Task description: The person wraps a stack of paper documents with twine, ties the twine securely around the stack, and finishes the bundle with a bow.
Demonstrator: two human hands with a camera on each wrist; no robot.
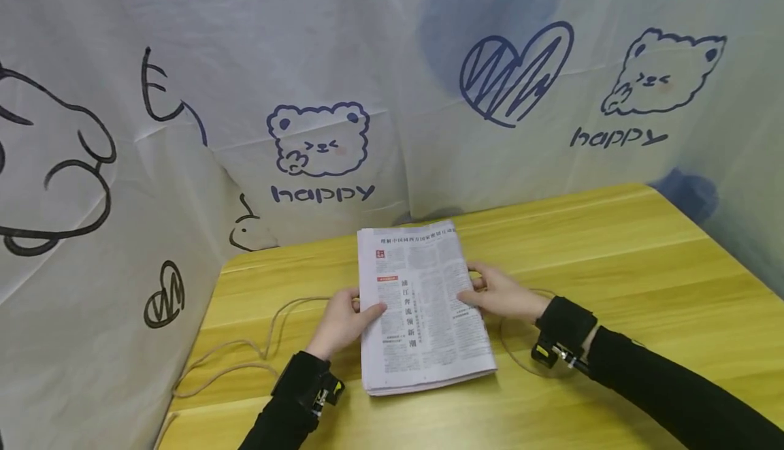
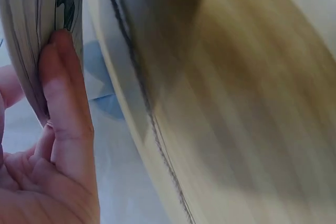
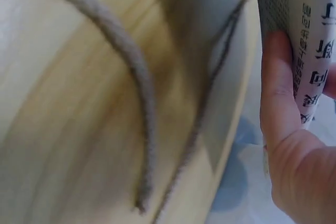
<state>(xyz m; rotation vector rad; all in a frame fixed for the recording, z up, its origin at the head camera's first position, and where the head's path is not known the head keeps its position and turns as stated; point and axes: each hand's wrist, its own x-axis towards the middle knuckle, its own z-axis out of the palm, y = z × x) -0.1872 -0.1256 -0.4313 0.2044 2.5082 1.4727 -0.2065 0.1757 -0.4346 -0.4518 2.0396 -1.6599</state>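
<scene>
A folded stack of newspapers [image 1: 429, 327] is held between both hands over the wooden table, its printed front page facing up. At the left edge, my left hand [image 1: 340, 322] pinches the stack, thumb on top and fingers underneath. My right hand [image 1: 505, 295] grips the opposite edge in the same way. Several layered page edges of the newspapers [image 2: 23, 30] show in the left wrist view. A beige braided cord [image 3: 147, 103] lies on the table below, and the stack hides its middle part in the head view.
The yellow wood-grain table [image 1: 612, 266] ends at a white curtain [image 1: 416, 130] with bear and heart drawings, which hangs behind it and along the left side. Loops of cord spread over the table's left side, with more cord near the right wrist.
</scene>
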